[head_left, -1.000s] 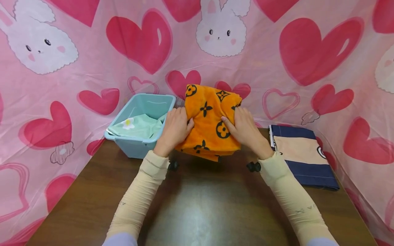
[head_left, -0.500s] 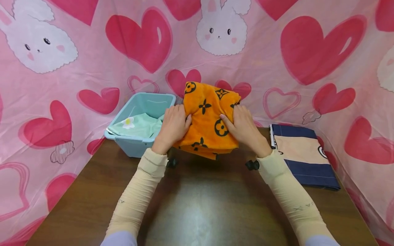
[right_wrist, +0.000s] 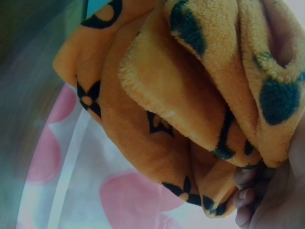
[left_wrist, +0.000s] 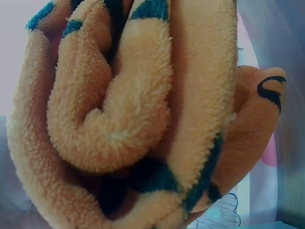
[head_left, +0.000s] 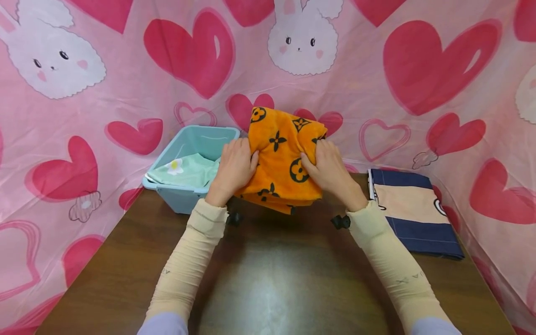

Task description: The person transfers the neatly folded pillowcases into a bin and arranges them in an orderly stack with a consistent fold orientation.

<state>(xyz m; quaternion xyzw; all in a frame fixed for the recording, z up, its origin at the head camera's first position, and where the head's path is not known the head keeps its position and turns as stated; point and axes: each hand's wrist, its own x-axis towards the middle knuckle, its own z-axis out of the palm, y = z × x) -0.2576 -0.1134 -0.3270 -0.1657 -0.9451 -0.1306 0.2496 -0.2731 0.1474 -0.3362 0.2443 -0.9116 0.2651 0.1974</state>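
Observation:
A folded orange fleece cloth (head_left: 272, 160) with dark flower motifs is held up over the table, in the middle of the head view. My left hand (head_left: 235, 164) grips its left edge, thumb on the near face. On the opposite edge, my right hand (head_left: 332, 167) holds it the same way. Thick rolled layers of the fleece cloth (left_wrist: 114, 119) fill the left wrist view, where no fingers show. In the right wrist view, curled fingers of the right hand (right_wrist: 267, 200) press against the layered cloth (right_wrist: 157, 95) at the lower right.
Left of the hands stands a light blue plastic basket (head_left: 176, 200) with a mint green cloth (head_left: 190, 171) inside. A folded navy and beige cloth (head_left: 412, 202) lies at the table's right. Behind the brown table (head_left: 268, 279) hangs a pink heart-patterned curtain (head_left: 347, 93).
Both hands have lifted the orange fleece cloth slightly and shifted it a little to the left. The grip looks the same, and the basket and navy cloth stay put.

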